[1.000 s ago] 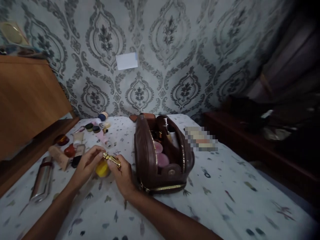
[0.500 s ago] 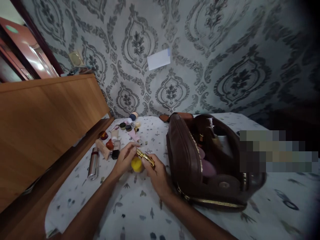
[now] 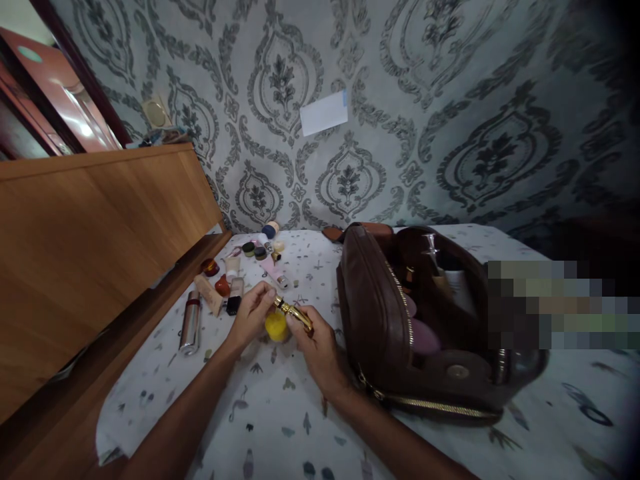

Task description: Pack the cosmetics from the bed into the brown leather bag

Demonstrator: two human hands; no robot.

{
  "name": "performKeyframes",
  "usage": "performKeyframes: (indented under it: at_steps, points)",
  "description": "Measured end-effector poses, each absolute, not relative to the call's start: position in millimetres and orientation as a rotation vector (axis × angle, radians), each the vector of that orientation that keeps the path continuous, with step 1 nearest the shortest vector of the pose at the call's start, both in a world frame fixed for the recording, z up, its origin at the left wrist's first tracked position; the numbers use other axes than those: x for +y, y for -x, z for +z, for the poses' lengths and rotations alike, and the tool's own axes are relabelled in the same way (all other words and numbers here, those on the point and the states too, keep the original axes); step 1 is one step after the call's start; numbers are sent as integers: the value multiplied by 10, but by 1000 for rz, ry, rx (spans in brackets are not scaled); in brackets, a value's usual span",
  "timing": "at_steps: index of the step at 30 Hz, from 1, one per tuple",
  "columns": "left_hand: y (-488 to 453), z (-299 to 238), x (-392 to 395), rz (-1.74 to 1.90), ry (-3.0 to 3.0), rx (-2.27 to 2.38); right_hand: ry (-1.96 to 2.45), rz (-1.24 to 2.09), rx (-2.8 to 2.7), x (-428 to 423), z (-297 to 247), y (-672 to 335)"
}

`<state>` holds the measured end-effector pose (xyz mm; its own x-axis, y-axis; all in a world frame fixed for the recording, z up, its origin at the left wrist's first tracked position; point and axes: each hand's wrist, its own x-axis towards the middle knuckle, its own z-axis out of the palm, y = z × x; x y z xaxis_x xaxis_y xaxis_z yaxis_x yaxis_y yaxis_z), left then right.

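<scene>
Both hands meet over the patterned bedsheet [image 3: 280, 427]. My right hand [image 3: 317, 347] grips a slim gold tube [image 3: 294, 313], and the fingertips of my left hand [image 3: 250, 317] pinch its far end. A round yellow object [image 3: 275, 327] sits just below the tube between the two hands. An open brown zip bag [image 3: 380, 320] stands right of my right hand, with pink items [image 3: 425, 337] and bottles inside.
Several small cosmetics lie behind my left hand: a silver cylinder [image 3: 189, 323], a beige tube [image 3: 209, 294], red pots [image 3: 222, 286], dark jars [image 3: 254, 251]. A wooden headboard [image 3: 90, 233] runs along the left. Patterned wallpaper with a white note [image 3: 323, 113] backs the bed.
The view swung left and closer, bringing the headboard in. Both hands have stayed together on the gold tube above the yellow object.
</scene>
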<state>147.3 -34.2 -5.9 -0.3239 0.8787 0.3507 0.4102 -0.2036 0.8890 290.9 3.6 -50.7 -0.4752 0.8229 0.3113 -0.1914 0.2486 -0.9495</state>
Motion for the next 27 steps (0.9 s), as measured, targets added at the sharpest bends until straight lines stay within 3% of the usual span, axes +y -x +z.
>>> performKeyframes:
  at_steps: [27]
  points:
    - [-1396, -107, -393, 1444, -1542, 1519, 612, 1380, -1592, 50, -530, -2896]
